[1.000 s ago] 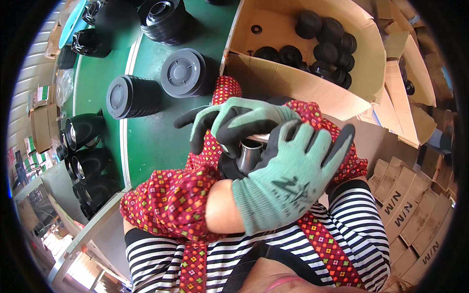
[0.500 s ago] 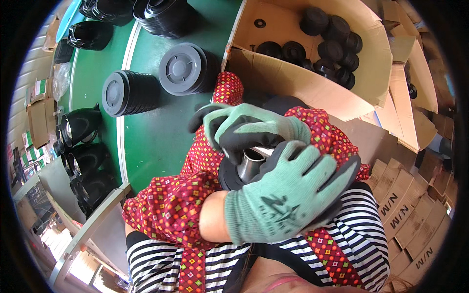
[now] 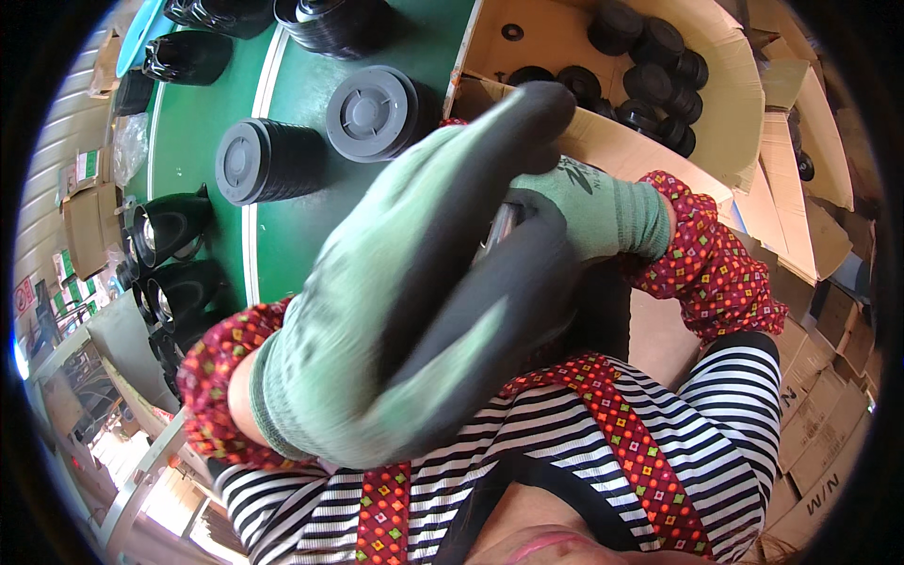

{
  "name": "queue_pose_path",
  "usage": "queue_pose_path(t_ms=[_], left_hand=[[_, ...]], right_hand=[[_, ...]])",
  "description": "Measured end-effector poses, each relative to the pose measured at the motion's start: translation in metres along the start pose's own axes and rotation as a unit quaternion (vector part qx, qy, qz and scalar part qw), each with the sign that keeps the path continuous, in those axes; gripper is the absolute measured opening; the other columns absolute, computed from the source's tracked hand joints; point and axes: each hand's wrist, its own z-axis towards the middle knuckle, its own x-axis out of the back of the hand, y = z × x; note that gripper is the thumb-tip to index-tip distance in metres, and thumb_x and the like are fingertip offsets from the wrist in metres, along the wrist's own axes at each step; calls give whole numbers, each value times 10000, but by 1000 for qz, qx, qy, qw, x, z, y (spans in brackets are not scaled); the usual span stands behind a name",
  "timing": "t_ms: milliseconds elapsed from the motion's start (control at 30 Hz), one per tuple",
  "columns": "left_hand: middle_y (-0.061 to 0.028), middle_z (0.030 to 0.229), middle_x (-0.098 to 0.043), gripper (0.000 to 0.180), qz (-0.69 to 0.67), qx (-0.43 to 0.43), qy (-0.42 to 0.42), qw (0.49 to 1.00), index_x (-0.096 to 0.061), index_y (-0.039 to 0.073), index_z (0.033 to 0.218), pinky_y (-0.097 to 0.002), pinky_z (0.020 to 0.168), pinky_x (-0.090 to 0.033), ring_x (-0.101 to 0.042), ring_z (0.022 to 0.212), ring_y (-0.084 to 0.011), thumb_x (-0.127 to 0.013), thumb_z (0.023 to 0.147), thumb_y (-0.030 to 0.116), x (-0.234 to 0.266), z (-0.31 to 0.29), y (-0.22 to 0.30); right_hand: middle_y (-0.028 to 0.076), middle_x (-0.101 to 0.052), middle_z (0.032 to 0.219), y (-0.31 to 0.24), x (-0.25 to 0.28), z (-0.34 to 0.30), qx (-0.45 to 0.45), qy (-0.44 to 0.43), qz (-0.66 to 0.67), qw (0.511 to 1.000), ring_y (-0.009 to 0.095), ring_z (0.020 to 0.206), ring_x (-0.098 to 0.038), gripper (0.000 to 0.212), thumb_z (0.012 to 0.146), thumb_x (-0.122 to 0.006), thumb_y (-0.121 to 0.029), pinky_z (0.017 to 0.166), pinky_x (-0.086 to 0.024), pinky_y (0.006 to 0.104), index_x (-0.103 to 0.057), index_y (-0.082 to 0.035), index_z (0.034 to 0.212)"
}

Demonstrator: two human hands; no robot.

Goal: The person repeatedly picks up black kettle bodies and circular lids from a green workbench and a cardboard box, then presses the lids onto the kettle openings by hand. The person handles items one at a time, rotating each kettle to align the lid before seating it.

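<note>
My left hand (image 3: pixel 395 311), in a pale green glove with black palm coating, is raised close in front of me. Its fingers reach up to the right, and the thumb stands apart from them. Beyond that gap shows a sliver of a shiny metal cylinder (image 3: pixel 499 226). On the far side is my gloved right hand (image 3: pixel 589 207), closed around the metal cylinder, though its fingertips are mostly hidden by the left hand. How far the left hand touches the cylinder cannot be made out. Most of the cylinder is covered.
Two stacks of black round discs (image 3: pixel 268 160) (image 3: pixel 372 111) stand on the green table (image 3: pixel 292 245). Several glossy black housings (image 3: pixel 169 226) line its left side. A cardboard box (image 3: pixel 527 66) at the far right holds several black round parts (image 3: pixel 650 85). Flattened cartons (image 3: pixel 819 471) lie at lower right.
My left hand has risen toward me and turned from palm down over the metal cylinder to fingers pointing up right. The right hand has shifted right. The cylinder is now mostly hidden.
</note>
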Motion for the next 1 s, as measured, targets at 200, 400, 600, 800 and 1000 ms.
queue_pose_path(t_ms=[200,400,600,800,1000], left_hand=[[-442,1545,-343,795,441,93,-182,874,-297,-129,1563,-581,1219,-331,-353,1459,-581,-609,1028,368,-49,6,15],[-471,1530,-345,807,475,201,-163,841,-231,-95,1611,-581,1205,-349,-375,1437,-615,-611,1042,334,-43,-12,3],[-398,1455,-497,800,399,292,-186,849,-203,-113,1612,-501,1065,-497,-591,1273,-511,-644,1019,195,-23,-16,-3],[-340,1295,-632,908,382,247,-292,841,-194,-59,1641,-466,886,-591,-712,1063,-470,-729,971,240,2,8,-26],[-240,1149,-685,907,385,150,-349,841,-310,-22,1599,-463,786,-593,-723,929,-398,-787,897,299,18,24,-52]], right_hand=[[150,-647,1079,6,-29,4,31,99,33,994,347,1009,-608,563,685,-910,-378,929,-482,459,-679,-37,1069],[160,-631,1102,-15,-44,-4,-7,202,57,978,378,1070,-602,505,700,-849,-316,971,-471,475,-664,-63,1096],[140,-656,1095,-32,-46,5,-119,77,-28,990,337,1095,-599,647,738,-782,-582,986,-433,494,-704,-83,1142],[142,-665,1006,-33,-30,-9,-174,122,-88,973,306,1003,-637,675,716,-806,-659,928,-442,473,-705,-81,1051],[107,-606,918,-36,-3,-25,-191,120,-84,971,321,877,-615,616,681,-870,-526,825,-464,465,-633,-73,1024]])
